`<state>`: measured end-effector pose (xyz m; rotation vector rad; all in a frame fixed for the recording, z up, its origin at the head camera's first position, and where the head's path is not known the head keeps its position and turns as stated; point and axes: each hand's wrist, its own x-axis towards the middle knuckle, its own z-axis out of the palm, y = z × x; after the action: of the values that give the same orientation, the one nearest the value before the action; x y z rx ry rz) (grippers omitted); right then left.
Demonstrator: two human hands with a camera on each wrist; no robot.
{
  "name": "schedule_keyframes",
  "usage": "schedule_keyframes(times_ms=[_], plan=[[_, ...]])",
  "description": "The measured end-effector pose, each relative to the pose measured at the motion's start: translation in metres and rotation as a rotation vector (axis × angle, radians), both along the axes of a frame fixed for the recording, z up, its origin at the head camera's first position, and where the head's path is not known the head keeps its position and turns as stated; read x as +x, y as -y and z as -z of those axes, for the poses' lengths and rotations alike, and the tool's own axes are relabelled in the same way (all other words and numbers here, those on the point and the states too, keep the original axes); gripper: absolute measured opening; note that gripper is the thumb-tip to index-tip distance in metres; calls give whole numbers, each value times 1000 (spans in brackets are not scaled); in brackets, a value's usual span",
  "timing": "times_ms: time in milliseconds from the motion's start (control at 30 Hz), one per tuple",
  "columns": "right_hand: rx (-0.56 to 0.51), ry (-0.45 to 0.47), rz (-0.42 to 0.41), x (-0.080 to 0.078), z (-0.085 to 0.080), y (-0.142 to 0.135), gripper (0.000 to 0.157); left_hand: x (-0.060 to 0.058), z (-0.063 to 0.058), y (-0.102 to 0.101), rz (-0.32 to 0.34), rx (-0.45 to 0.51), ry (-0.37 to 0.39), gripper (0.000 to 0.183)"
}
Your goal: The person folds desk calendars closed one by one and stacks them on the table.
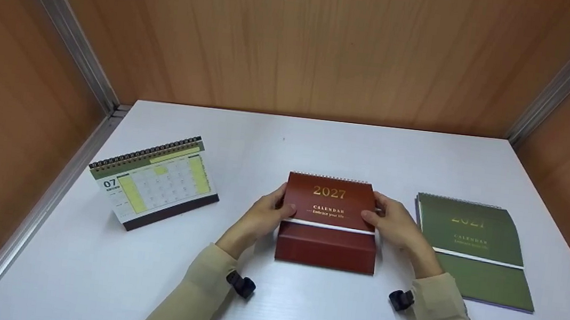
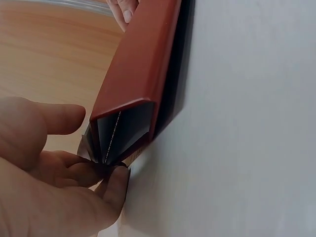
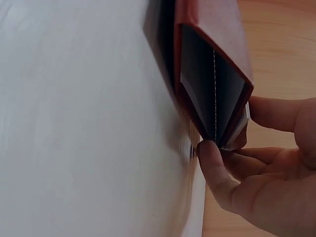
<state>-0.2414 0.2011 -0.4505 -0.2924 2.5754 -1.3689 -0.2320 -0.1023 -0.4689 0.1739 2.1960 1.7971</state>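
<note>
A dark red 2027 desk calendar (image 1: 326,248) stands propped at the middle of the table, its wire binding along the top. My left hand (image 1: 262,212) grips its left side, thumb over the front cover and fingers behind. On the opposite side my right hand (image 1: 396,226) holds it the same way. Both wrist views look into the hollow folded stand from its ends. In the left wrist view, the left hand (image 2: 59,182) has fingertips at the bound edge; the right hand (image 3: 271,173) does likewise in the right wrist view.
To the left stands a spiral desk calendar (image 1: 164,181) turned to a month page marked 07. A green 2027 calendar (image 1: 480,281) sits on the right, close to the right forearm. Wooden panels (image 1: 330,47) enclose the white table (image 1: 310,318) at the back and sides.
</note>
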Motion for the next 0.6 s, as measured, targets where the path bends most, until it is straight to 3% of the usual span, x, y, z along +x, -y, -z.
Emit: schedule_keyframes(times_ms=[600], plan=[[-30, 42, -33, 1, -2, -1, 70, 0, -2, 4, 10, 8, 37, 70]])
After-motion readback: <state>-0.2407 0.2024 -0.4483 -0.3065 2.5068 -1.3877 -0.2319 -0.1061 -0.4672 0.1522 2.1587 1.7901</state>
